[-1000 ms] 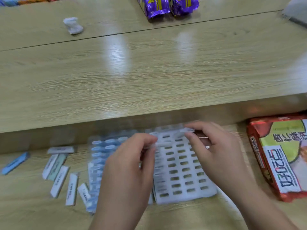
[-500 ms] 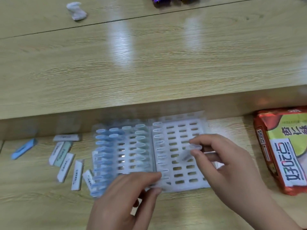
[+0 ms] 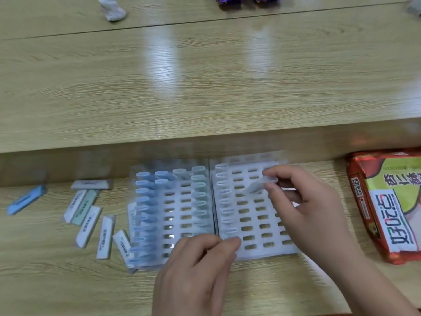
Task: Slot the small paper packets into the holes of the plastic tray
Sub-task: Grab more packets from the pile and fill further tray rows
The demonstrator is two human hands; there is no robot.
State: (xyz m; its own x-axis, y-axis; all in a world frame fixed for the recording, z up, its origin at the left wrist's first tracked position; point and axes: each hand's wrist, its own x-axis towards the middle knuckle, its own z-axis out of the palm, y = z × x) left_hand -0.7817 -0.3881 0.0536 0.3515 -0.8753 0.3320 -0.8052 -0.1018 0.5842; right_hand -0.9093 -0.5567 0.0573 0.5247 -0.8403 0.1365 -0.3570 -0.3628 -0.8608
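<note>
Right hand [image 3: 303, 201] pinches a white paper packet [image 3: 257, 187] between thumb and forefinger, tilted and held just above the far rows of the plastic tray [image 3: 255, 249]. Left hand [image 3: 196, 270] lies at that tray's near edge with its fingers curled. I cannot tell whether it grips the rim or only touches it.

Only the tray's leftmost column holds white packets, and the slots under the packet look empty. To seat the packet cleanly, it probably wants turning upright, its narrow end lined up with a slot, and a straight push down while the left hand keeps the light tray from sliding.

A second tray [image 3: 182, 224] touches it on the left, part filled with blue and pale packets. Loose packets [image 3: 87, 224] lie further left on the wooden table [image 3: 205, 87], and a red snack bag [image 3: 387, 206] lies to the right.
</note>
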